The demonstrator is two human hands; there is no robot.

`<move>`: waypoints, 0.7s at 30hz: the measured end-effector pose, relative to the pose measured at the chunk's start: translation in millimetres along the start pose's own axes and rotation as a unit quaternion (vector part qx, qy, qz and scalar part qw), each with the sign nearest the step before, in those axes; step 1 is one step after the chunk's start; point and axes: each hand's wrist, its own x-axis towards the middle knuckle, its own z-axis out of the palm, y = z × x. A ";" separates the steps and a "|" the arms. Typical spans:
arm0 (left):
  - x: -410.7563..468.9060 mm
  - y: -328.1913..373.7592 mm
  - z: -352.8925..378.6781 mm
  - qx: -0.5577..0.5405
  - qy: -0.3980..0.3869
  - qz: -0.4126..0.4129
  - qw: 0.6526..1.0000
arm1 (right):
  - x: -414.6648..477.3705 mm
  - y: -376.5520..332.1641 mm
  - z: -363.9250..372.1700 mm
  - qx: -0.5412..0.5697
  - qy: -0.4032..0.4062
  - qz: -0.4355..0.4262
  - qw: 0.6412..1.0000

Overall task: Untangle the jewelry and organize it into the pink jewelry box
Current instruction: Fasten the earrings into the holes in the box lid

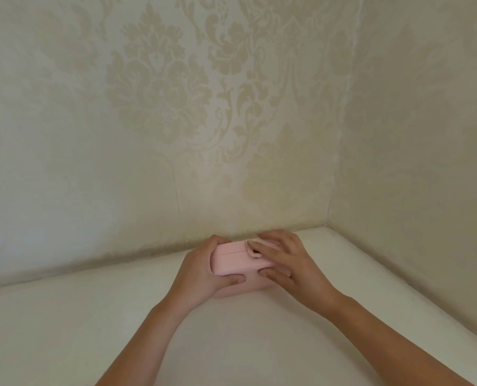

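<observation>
Where the forearms come in: plain white counter (231,344).
Left hand (201,271): grips the box's left end, fingers curled over its far edge, thumb on the front face.
Right hand (287,260): fingers straight and spread flat across the lid, thumb against the front.
Small pink rectangular jewelry box (233,260): lid down, on the counter, between both hands, near the corner.
Walls: cream damask wallpaper (159,93).

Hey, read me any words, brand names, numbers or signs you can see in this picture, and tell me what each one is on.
There is no text to read.
The pink jewelry box, gripped at one end by the left hand with the right hand resting on its lid, shows no lettering on the faces in view.
The wallpaper has only a floral pattern.
The white surface is unmarked.
</observation>
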 end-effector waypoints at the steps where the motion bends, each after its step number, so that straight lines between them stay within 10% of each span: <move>1: -0.7 0.0 0.0 0.001 -0.001 0.001 1.000 | -0.3 1.7 0.4 -0.012 -0.002 -0.005 1.000; 10: -1.0 2.2 -1.2 0.028 -0.017 -0.001 0.999 | -7.1 7.6 11.1 -0.196 0.055 -0.132 0.970; 21: -0.8 0.2 0.4 0.018 -0.009 0.004 1.000 | -6.3 -2.4 12.4 -0.105 0.071 -0.081 0.989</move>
